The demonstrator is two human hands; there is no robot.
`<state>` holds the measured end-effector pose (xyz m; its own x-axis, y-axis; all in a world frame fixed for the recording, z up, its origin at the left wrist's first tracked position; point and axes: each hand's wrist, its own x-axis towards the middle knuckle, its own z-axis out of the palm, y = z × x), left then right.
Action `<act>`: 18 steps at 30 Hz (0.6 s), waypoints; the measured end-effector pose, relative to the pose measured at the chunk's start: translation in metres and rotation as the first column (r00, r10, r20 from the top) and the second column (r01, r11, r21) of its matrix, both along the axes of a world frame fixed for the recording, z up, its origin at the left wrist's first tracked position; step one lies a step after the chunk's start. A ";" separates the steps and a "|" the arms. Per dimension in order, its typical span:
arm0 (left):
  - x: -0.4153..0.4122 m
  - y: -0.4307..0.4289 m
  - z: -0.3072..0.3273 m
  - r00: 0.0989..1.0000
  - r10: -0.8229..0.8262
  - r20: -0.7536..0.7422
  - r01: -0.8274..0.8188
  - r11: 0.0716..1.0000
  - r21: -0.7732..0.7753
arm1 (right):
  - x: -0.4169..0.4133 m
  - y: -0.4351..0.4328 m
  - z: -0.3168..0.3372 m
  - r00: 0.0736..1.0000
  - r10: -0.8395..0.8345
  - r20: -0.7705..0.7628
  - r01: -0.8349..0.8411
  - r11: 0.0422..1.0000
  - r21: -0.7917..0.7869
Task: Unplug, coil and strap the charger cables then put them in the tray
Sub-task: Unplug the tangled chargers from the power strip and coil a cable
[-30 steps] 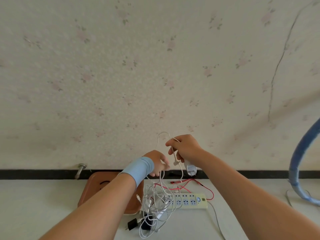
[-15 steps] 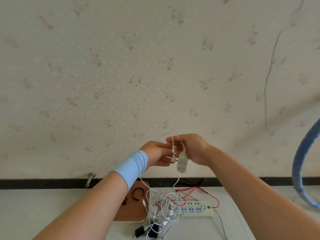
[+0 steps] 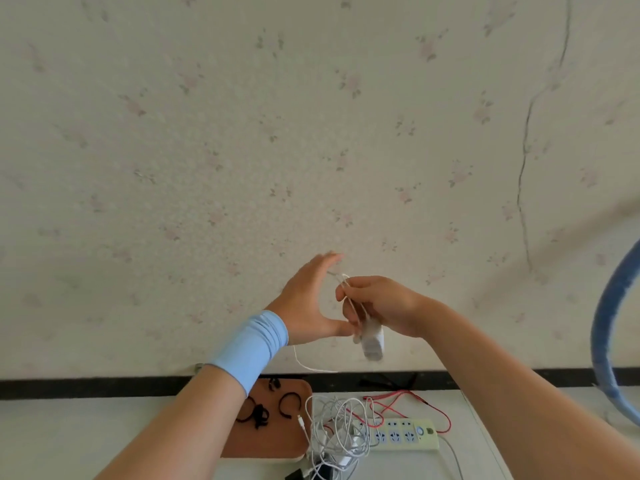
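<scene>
Against the wall just below centre, right hand (image 3: 384, 306) pinches looped white cable (image 3: 350, 299) in curled fingers, with the white charger plug (image 3: 372, 342) hanging blurred at its 6 o'clock. Left hand (image 3: 306, 301) at its 9 o'clock has fingers straight and together, thumb spread toward the loops. At frame 6 o'clock, brown tray (image 3: 273, 443) holds black straps (image 3: 289, 405); tangled white cables (image 3: 341, 431) and power strip (image 3: 398, 437) lie at its 3 o'clock, strip markings too small to read.

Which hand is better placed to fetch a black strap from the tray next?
Left, probably. The left hand is open, fingers straight, and the tray with the black straps lies under its forearm. The right hand grips the white charger and its looped cable.
</scene>
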<state>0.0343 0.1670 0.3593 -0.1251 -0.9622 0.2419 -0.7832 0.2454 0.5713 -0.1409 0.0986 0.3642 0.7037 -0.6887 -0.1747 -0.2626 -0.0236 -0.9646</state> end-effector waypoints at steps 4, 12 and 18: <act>0.010 0.003 0.008 0.997 -0.041 -0.061 0.049 0.988 0.144 | -0.001 0.008 0.007 0.999 0.035 0.012 -0.035 0.999 0.010; 0.036 0.012 0.018 0.968 0.099 -0.230 0.010 0.902 0.431 | -0.018 0.004 0.013 1.000 0.010 -0.010 -0.010 0.999 -0.045; 0.040 0.016 0.026 0.700 0.248 -0.669 0.079 0.905 0.418 | -0.022 0.004 0.002 0.987 0.139 -0.077 -0.136 0.989 0.050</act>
